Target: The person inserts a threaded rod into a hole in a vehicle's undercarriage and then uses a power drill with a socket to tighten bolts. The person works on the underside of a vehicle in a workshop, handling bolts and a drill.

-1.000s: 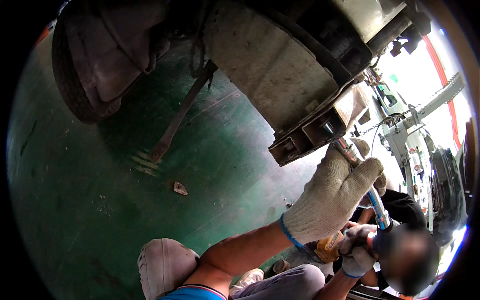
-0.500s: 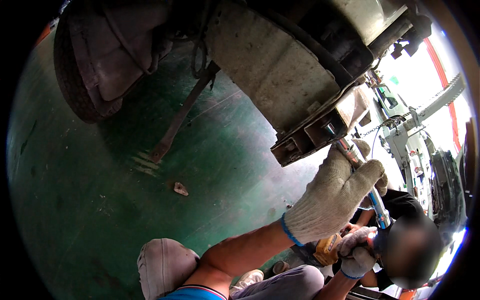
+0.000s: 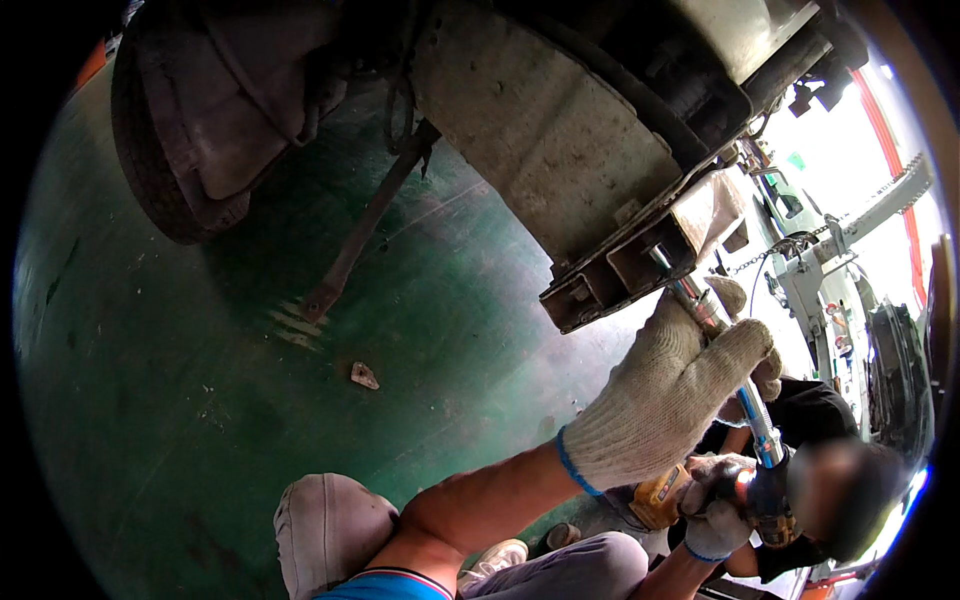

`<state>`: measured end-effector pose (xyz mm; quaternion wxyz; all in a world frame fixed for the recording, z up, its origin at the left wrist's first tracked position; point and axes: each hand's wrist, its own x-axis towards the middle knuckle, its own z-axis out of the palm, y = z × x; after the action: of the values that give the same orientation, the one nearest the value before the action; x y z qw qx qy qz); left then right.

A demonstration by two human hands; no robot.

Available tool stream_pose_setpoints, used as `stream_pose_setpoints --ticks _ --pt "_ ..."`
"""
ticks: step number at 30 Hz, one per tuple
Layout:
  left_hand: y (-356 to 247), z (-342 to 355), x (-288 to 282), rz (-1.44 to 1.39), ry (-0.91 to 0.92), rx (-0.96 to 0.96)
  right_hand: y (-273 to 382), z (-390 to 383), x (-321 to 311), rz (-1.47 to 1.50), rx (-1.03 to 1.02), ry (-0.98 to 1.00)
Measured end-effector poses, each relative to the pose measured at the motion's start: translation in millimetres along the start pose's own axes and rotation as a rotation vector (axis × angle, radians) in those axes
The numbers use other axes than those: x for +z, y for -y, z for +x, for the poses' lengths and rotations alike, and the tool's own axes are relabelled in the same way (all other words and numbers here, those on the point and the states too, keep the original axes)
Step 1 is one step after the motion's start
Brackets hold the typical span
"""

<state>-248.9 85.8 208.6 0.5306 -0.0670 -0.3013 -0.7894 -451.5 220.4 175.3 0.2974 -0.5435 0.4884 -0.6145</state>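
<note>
My left hand [image 3: 665, 400], in a knitted glove with a blue cuff, is wrapped round a long shiny socket extension bar [image 3: 762, 425]. The bar's upper end reaches into the open end of a metal frame rail [image 3: 640, 262] under a raised vehicle. Its lower end sits in a dark cordless impact wrench [image 3: 768, 498] with a yellow battery [image 3: 657, 497]. My right hand [image 3: 715, 530], gloved too, grips the wrench by its handle. Part of its fingers is hidden behind the tool.
A worn panel [image 3: 540, 130] of the vehicle hangs above, with a wheel [image 3: 150, 170] at far left. A metal strut [image 3: 365, 225] slants down to the green floor. A small broken piece [image 3: 364, 375] lies there. Another person [image 3: 830, 410] in black crouches close behind the wrench.
The wrench shows more fully, and the other person's head has shifted right. Both my hands keep their hold, and the bar stays at the frame rail.
</note>
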Motion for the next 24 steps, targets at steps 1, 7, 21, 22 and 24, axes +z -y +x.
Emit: stream_pose_setpoints --ticks 1,7,21,22,24 --pt "-0.9 0.0 1.7 -0.021 0.002 -0.013 -3.7 -0.9 -9.7 -0.013 -0.046 0.014" --pt "6.0 3.9 -4.5 -0.011 0.028 0.065 -13.7 -8.4 -8.2 0.113 0.000 -0.077" --pt "-5.3 0.1 2.2 -0.134 -0.026 -0.098 -9.2 3.8 4.8 0.045 -0.092 0.036" --pt "-3.2 -0.2 2.8 -0.148 -0.029 -0.074 -8.1 3.8 4.5 0.042 -0.095 0.033" --pt "-2.1 0.6 3.5 -0.157 -0.025 -0.053 -6.0 3.4 4.1 0.030 -0.107 0.027"
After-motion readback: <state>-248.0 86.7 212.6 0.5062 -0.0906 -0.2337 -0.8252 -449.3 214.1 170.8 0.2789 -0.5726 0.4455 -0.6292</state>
